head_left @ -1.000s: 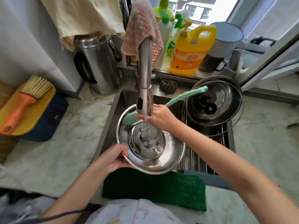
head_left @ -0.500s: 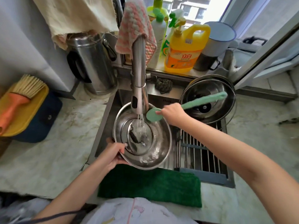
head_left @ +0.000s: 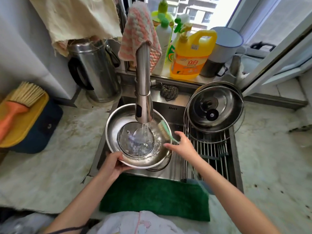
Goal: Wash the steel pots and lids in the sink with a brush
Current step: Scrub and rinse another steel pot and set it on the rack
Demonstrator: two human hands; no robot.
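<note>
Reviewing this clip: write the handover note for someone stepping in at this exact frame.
Left hand: grips the near rim of the steel pot, under the running faucet.
Right hand: fingers spread, not curled. The brush handle runs between thumb and forefinger, with its head leaning on the pot's right rim.
Glass lid: lies inside the pot, with water falling on it.
Second pot, holding another lid, sits on the rack over the sink. It is probably already washed.
Left: finish brushing and rinsing this pot and lid, then rack them.
</note>
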